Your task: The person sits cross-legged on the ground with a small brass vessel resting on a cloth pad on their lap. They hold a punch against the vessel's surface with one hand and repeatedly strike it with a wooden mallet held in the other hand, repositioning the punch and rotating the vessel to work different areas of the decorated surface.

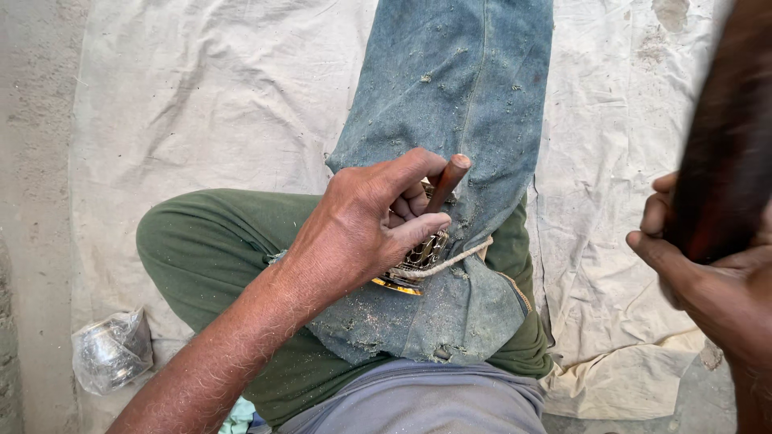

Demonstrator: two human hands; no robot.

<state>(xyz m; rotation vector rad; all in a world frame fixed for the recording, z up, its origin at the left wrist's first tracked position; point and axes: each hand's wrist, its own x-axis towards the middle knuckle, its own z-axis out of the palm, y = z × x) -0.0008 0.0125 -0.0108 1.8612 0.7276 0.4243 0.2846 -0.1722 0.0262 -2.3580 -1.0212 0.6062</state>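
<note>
Where the pale cloth (201,96) meets the ground at eight o'clock, a crumpled plastic bag (112,350) lies. At centre, the left hand (362,229) clamps a brown-handled tool (447,182) against a pierced brass piece (414,261) on denim (458,88) over the lap. At three o'clock, the right hand (708,273) grips a blurred dark handle (724,153).

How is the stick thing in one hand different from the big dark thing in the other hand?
The tool in the left hand is thin, sharp in view and pressed onto a shiny metal piece. The dark wooden piece in the right hand is thick, blurred and raised. Both are brownish and gripped.
</note>
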